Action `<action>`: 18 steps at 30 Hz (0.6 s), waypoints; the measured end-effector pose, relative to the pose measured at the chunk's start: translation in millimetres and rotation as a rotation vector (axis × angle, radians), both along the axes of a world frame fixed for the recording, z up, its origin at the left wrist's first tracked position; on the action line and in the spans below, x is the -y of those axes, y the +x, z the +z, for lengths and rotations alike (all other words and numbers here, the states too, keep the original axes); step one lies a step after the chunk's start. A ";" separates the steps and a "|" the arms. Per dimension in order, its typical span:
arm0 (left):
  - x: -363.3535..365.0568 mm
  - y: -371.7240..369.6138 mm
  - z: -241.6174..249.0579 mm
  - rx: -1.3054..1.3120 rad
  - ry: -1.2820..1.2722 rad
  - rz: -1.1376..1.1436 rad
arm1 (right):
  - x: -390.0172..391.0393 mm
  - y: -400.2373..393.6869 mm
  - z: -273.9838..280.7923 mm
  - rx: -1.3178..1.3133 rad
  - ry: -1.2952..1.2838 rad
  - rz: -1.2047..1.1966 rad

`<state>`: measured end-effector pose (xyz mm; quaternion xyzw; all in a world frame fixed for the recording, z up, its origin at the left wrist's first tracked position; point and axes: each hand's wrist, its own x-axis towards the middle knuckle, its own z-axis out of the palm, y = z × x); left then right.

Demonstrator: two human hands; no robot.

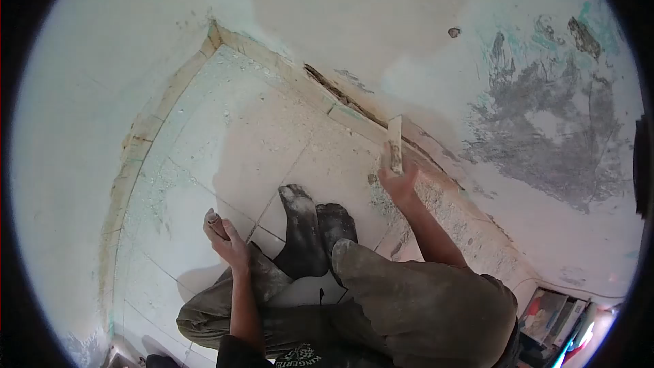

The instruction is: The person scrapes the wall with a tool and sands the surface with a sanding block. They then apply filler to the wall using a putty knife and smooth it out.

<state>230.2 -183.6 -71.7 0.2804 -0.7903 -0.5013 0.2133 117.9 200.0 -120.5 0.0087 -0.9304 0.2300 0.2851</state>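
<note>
The right hand (pixel 398 176) has its grip closed narrowly on a pale, flat, rectangular strip (pixel 396 138), which reaches up to the long dark crack (pixel 344 97) above the beige tile skirting (pixel 269 61) (whether its tip touches the wall, I cannot tell). The left hand (pixel 230 244) curls its grip around a short, brownish, rounded object (pixel 217 225), held above the dusty white tiled floor (pixel 197 184), well apart from the strip and to the left of the dark-socked feet (pixel 302 235).
</note>
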 end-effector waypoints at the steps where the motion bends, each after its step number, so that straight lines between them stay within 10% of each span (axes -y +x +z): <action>1: -2.7 -3.0 6.5 0.001 -0.044 -0.023 | 27.5 -3.4 47.5 0.017 -0.036 0.067; 6: -1.6 -1.0 8.8 -0.036 0.041 -0.057 | 5.2 11.7 32.7 -0.056 0.123 0.052; 9: 1.1 -3.0 11.3 -0.112 -0.003 -0.048 | 5.4 11.9 55.0 -0.136 -0.250 0.200; 18: -2.4 0.3 22.9 -0.064 -0.435 -0.180 | 10.6 22.9 44.7 -0.050 0.137 0.068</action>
